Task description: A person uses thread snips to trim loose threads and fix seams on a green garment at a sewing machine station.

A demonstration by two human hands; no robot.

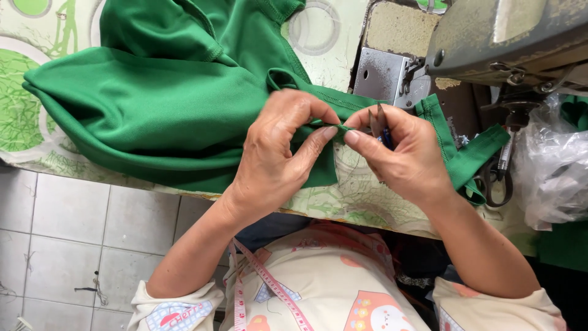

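The left hand (275, 153) and right hand (401, 153) are pinching the green cloth (153, 104) edge between them, fingers pressed together on it, keeping it flat. The right is also holding a small tool (381, 125). The cloth is lying on the table (361, 202) beside the sewing machine (490, 43).

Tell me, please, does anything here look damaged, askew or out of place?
Nothing stands out. The left hand and right hand pinch the bunched green knit fabric beside the grey metal sewing machine; a pink measuring tape hangs down the person's front.
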